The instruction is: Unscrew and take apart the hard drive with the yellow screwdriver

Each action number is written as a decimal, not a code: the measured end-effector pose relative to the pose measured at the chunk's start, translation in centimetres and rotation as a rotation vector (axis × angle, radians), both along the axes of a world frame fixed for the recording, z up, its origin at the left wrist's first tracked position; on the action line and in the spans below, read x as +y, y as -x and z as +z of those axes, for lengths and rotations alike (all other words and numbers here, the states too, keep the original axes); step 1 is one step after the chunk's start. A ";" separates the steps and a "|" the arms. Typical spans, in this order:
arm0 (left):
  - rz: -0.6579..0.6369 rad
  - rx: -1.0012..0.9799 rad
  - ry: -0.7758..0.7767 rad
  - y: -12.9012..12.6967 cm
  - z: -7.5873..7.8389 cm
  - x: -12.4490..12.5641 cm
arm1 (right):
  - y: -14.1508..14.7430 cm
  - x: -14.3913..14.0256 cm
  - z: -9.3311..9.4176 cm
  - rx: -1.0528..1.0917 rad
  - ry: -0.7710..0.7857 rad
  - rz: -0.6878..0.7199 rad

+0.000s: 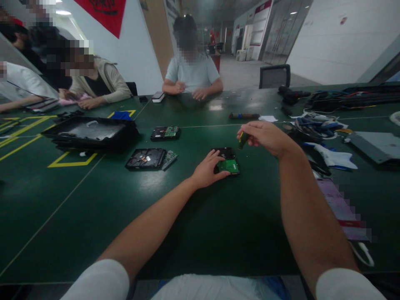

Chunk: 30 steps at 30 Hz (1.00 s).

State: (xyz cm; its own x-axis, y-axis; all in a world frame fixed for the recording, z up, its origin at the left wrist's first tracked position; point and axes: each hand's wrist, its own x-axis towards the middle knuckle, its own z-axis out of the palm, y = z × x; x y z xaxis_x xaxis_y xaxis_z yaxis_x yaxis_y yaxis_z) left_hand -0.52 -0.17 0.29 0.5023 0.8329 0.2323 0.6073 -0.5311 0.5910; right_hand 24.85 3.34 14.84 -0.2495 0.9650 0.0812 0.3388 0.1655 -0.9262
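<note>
The left hand point(208, 169) lies on the dark green table point(93, 216) with its fingers spread loosely and pressed against the near left edge of a small black hard drive point(225, 154), which sits flat near the middle of the table with its green circuit board point(228, 166) facing up on the near side. The right hand point(265, 136) hovers just above and to the right of the drive, its fingers curled together around the handle of a screwdriver point(243, 139) (dark, with a touch of yellow), whose tip points down toward the drive; whether the tip touches the drive cannot be told. To the left, well apart from the hands, another opened hard drive point(145, 158) lies flat with a loose green board point(169, 158) just beside it, and farther off a third drive point(165, 133) shows its own green board. Farther left stands a stack of black trays point(90, 133), next to yellow tape lines point(71, 162). On the right lie a tangle of tools and cables point(315, 125) and a white and blue object point(331, 158). At the far edge a person in a light shirt point(193, 73) sits with both hands on the table, and other people sit along the far left side.
</note>
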 end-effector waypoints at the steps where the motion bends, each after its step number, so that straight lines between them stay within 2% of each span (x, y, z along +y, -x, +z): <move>1: 0.000 0.004 -0.003 0.0 0.0 0.0 | 0.0 0.0 0.0 -0.001 0.004 -0.009; 13: 0.004 0.074 -0.060 -0.2 0.1 -0.3 | 0.1 0.0 0.0 0.041 0.019 0.028; 18: -0.001 0.065 -0.058 -0.1 0.1 -0.3 | -0.1 0.3 -0.2 -0.015 -0.066 -0.041; 22: -0.003 0.058 -0.050 0.0 0.1 -0.2 | -0.1 0.4 -0.2 -0.017 -0.050 -0.083; 30: 0.011 0.060 -0.051 -0.1 0.0 -0.2 | 0.2 0.0 -0.1 0.042 -0.010 0.044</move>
